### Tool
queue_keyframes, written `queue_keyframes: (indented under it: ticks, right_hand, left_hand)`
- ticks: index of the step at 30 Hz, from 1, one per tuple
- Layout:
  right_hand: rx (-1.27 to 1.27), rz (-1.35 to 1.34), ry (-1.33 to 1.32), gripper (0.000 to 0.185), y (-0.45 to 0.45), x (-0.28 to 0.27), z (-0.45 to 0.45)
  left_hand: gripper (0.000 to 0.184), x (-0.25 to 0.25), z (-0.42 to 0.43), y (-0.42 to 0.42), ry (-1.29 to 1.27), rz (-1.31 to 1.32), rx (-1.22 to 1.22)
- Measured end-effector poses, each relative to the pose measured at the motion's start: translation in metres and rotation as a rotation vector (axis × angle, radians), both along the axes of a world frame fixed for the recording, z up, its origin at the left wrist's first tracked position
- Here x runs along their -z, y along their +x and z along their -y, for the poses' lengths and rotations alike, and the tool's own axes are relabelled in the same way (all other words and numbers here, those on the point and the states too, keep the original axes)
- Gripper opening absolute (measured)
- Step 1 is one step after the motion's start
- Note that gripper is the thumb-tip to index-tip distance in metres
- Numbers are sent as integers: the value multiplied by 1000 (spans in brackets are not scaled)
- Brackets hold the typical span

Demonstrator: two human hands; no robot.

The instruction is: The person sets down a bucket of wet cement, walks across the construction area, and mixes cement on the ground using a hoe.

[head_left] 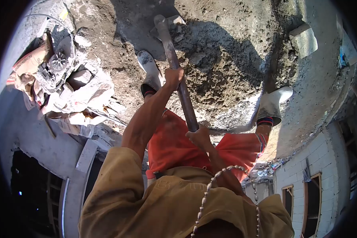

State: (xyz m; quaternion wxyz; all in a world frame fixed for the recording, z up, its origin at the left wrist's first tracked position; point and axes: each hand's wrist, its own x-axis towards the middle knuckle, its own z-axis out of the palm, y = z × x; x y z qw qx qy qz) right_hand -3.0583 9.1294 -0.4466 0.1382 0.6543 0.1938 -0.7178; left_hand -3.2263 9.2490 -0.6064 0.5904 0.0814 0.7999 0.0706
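Evidently, both of the person's grips belong to one long-handled tool (186,103). I see the left grip (174,77) wrapped around the handle at about the middle of its visible length, the fingers closed and no gap visible. The right grip (200,136) is closed also, lower down and closer to the body, so the near end of the handle is hidden for me inside it.

The relation which counts most is the line of this handle. From the right grip it runs forward and a little to the left, passes through the left grip, and goes on to the head (161,23) of the tool. Therefore the left grip is the nearer one to the head, and the right grip is the farther. Whether the head presses on the ground or hangs just above it, I cannot tell.

The loose gritty material (214,75) lies to the right of the left grip and ahead of the right grip. The left boot (151,73) stands just to the left of the left grip; the right boot (270,105) is well apart, on the right of both grips. Farther to the left of the left grip lies a heap of torn sacks (83,97).
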Motion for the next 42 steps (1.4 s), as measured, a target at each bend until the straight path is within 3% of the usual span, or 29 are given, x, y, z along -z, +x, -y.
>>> queue_keyframes:
  ticks: [2,3,5,6,8,9,11,15,16,18,19,20,21,22,23,24,25,27,28,29,32,33,35,37,38,42]
  right_hand:
    - [6,73,-163,30,21,-23,10]
    - [20,116,-216,25,40,-42,13]
    - [-213,179,-49,34,96,-83,35]
    - [-203,178,-36,37,121,-110,46]
    - [-294,286,-377,44,158,-170,75]
    - [-418,283,142,44,156,-194,72]
    - [-468,207,-268,50,171,-234,51]
    - [-235,129,-267,48,204,-250,37]
    - [-182,108,-273,47,211,-249,35]
    - [-374,203,-31,42,208,-206,30]
    - [-371,348,223,38,204,-169,38]
    - [-243,333,180,45,194,-134,7]
    - [-264,324,367,45,186,-100,-35]
    - [-260,344,354,44,179,-61,-75]
    - [-289,384,479,44,170,-27,-115]
    - [-302,375,644,42,169,12,-152]
    - [-292,415,688,37,163,41,-193]
    - [-445,443,598,32,157,72,-285]
    - [-504,486,667,31,159,73,-316]
    - [-555,484,689,31,166,69,-339]
    - [-735,444,713,30,213,72,-345]
    - [-782,423,665,31,230,77,-331]
    - [-776,450,599,37,259,91,-300]
    - [-674,471,565,40,280,102,-260]
    - [-625,454,511,41,286,101,-237]
    - [-456,497,373,34,302,85,-148]
  left_hand:
    - [29,27,62,41,-167,-44,-82]
    - [27,11,79,65,-153,7,-56]
    - [18,-41,102,111,-187,14,-244]
    - [16,-69,118,126,-242,56,-300]
    - [16,-139,129,141,-337,183,-403]
    - [17,-153,143,151,-399,196,-494]
    - [17,-195,154,174,-520,186,-592]
    - [18,-218,118,219,-397,144,-497]
    - [19,-209,104,223,-311,207,-523]
    - [21,-185,68,215,-174,315,-569]
    - [21,-165,38,205,-137,416,-551]
    - [17,-133,13,202,50,489,-622]
    - [16,-105,-33,194,-34,503,-596]
    - [15,-84,-84,186,194,534,-596]
    - [15,-70,-139,179,300,657,-579]
    - [14,-19,-182,167,343,840,-605]
    - [13,-1,-230,166,442,873,-603]
    - [10,54,-307,164,458,824,-462]
    - [10,59,-334,178,482,568,-370]
    - [15,82,-362,179,343,574,-303]
    - [12,92,-349,201,346,770,-235]
    - [13,121,-336,206,288,969,-284]
    - [10,135,-297,246,244,745,-422]
    - [9,128,-260,270,196,849,-416]
    - [8,120,-246,289,120,691,-482]
    - [17,111,-154,339,69,539,-385]
